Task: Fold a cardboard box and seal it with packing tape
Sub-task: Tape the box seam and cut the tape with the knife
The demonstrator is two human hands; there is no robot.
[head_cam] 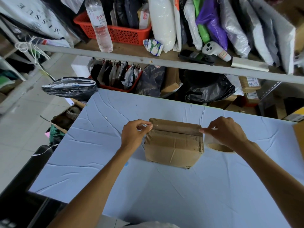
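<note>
Table (164,186) bears a closed box (174,143). Left hand (134,134) pinches the tape (177,128) end at its left edge; right hand (225,132) grips the roll (218,146) at its right.

Both forearms bare from the lower frame edge to the wrists; no sleeves, cuffs, gloves, watch or bands visible on either. Left hand (134,134) and right hand (226,132) both bare, no rings seen on the fingers (144,127) that show, nails short and unpainted as far as can be told. A patch of pale, whitish fabric (153,225) at the bottom edge, between the arms, possibly a garment; too blurred to say more.
</note>
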